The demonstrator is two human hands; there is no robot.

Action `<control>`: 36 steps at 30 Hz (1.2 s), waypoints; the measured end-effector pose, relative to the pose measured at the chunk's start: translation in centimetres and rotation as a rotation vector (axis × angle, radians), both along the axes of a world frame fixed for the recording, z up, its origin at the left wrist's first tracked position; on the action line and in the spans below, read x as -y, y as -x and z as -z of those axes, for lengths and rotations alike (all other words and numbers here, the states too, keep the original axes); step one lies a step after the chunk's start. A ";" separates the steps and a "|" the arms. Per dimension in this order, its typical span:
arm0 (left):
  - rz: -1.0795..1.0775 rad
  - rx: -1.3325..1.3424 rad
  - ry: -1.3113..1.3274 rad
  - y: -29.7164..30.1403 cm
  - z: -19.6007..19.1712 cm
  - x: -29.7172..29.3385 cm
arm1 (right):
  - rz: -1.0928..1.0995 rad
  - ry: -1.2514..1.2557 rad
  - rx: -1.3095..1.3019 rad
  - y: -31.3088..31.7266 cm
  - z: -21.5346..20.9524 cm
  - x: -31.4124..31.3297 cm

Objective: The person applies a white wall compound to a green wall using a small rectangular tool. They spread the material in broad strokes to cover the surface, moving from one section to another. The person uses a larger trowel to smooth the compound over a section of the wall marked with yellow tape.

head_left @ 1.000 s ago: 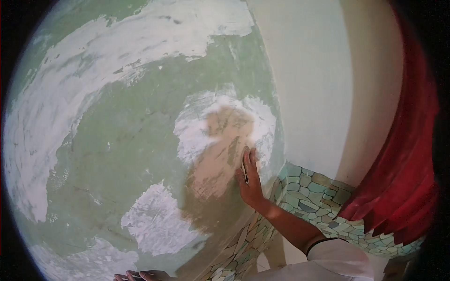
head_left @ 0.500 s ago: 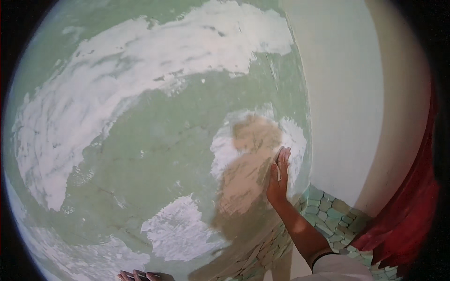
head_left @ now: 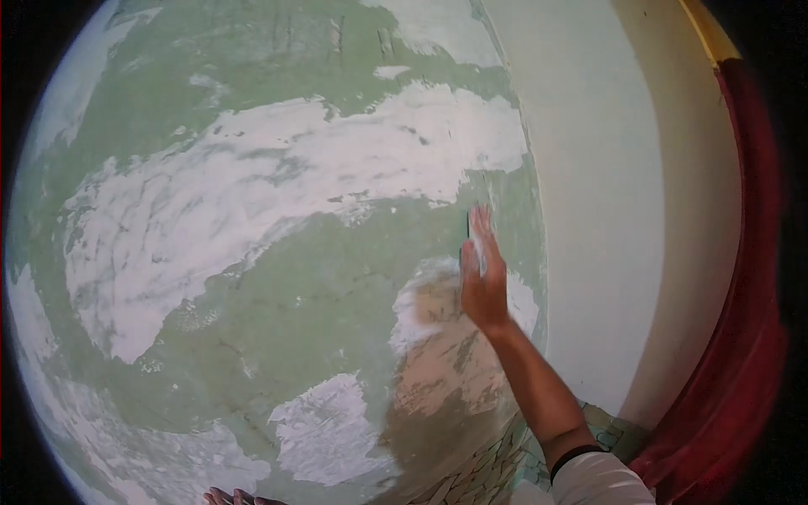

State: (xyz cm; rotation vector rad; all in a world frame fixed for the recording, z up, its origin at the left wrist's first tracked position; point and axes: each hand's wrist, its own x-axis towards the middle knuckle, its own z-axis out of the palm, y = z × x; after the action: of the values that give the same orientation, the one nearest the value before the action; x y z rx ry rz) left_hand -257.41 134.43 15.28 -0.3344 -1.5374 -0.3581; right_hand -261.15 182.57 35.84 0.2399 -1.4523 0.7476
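Right hand (head_left: 482, 282) raised against a green wall (head_left: 320, 295), fingers (head_left: 481, 227) stretched up and flat, pressing a thin dark-edged flat tool (head_left: 470, 234) to the surface. Tool mostly hidden behind the fingers; only a dark sliver shows along their left side, kind unclear, looks like a scraper or small sanding block. Hand grasps it with the palm toward the wall, not clenched. Forearm comes up from the lower right, with a dark band (head_left: 576, 454) at the wrist end of a white sleeve (head_left: 602, 484).

Tool sits at the right end of a wide white patch (head_left: 278, 194) that runs across the wall from left to right, near the wall's right edge. Just below the hand is a brownish tan patch (head_left: 442, 353) with a white border, touching the heel of the hand. Another white patch (head_left: 324, 429) lower and to the left, apart from the hand.

Left hand (head_left: 236, 497) only shows as fingertips at the bottom edge, left of centre; cannot tell whether it holds anything.

Right of the green wall is a plain pale wall (head_left: 589, 210) meeting it at a corner. Further right, a red curtain-like cloth (head_left: 741, 337). Mosaic stone tiling (head_left: 480, 471) at the bottom, near the forearm.
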 end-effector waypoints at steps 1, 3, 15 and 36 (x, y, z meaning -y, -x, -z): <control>-0.019 0.006 0.004 -0.2 0.1 0.2 | 0.035 0.002 0.010 0.3 -1.8 -0.3; -0.036 0.022 0.014 -0.2 0.3 0.5 | 0.126 0.007 0.029 -0.1 -5.4 -1.7; -0.029 0.029 -0.021 -0.5 0.3 0.2 | 0.269 0.110 -0.019 3.3 -14.8 -5.2; -0.050 0.055 -0.019 -0.6 0.9 0.5 | 0.358 0.004 0.042 4.3 -16.0 -9.6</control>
State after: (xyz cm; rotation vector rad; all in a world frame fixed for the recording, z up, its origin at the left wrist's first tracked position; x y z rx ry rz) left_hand -256.83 133.88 14.38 -0.2731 -1.5919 -0.3450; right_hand -265.43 192.21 51.89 -0.0410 -1.4818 0.4656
